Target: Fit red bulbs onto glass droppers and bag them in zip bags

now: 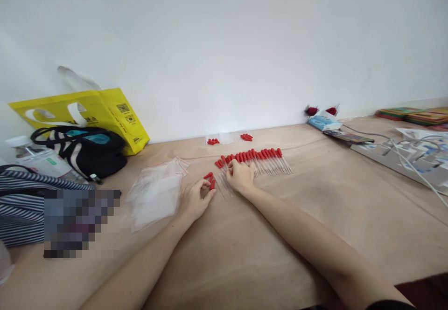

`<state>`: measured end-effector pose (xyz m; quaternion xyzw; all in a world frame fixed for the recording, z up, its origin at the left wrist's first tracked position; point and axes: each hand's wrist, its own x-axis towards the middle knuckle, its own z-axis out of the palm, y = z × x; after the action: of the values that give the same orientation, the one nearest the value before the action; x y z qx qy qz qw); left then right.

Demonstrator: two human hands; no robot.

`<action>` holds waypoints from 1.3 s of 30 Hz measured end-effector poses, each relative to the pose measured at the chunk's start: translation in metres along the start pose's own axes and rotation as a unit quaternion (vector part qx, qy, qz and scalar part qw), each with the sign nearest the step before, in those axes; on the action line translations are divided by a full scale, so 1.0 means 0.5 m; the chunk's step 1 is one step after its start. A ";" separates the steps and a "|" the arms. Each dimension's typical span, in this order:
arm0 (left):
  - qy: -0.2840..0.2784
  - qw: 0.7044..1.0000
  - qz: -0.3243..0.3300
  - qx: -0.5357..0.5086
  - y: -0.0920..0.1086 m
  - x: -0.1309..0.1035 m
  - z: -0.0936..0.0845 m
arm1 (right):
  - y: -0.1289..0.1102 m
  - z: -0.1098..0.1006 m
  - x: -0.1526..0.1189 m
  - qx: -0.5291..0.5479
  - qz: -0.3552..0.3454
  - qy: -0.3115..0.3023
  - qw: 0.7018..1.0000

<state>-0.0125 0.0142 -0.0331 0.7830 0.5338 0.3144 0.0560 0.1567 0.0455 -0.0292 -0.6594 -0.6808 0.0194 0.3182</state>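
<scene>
While left hand (194, 201) pinches red caps (212, 184), right hand (241, 175), hold indiscernible, overlies row of red-capped slender sticks (259, 155).

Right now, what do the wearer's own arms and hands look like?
Left hand and right hand: five-fingered, ungloved. No watch or bracelet visible at either wrist. Black sleeve edge on the right arm; no sleeve visible on the left.

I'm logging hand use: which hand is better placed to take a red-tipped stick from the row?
Probably the right hand: it is at the row of red-tipped sticks; the left hand is farther left, by separate red pieces.
</scene>
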 end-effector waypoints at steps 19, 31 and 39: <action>0.006 0.999 0.035 0.016 0.018 -0.006 -0.002 | -0.015 -0.061 -0.063 -0.047 0.015 -0.143 0.989; 0.004 1.000 0.023 -0.016 0.018 -0.015 -0.013 | 0.011 -0.062 -0.070 0.071 0.023 -0.094 0.993; -0.105 0.977 0.172 -0.071 0.072 -0.052 -0.030 | 0.150 -0.123 -0.127 0.172 -0.197 -0.022 0.965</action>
<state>0.0021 -0.0274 -0.0174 0.8858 0.3586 0.2725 0.1122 0.2469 -0.0267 -0.0394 -0.4467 -0.7908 0.0874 0.4093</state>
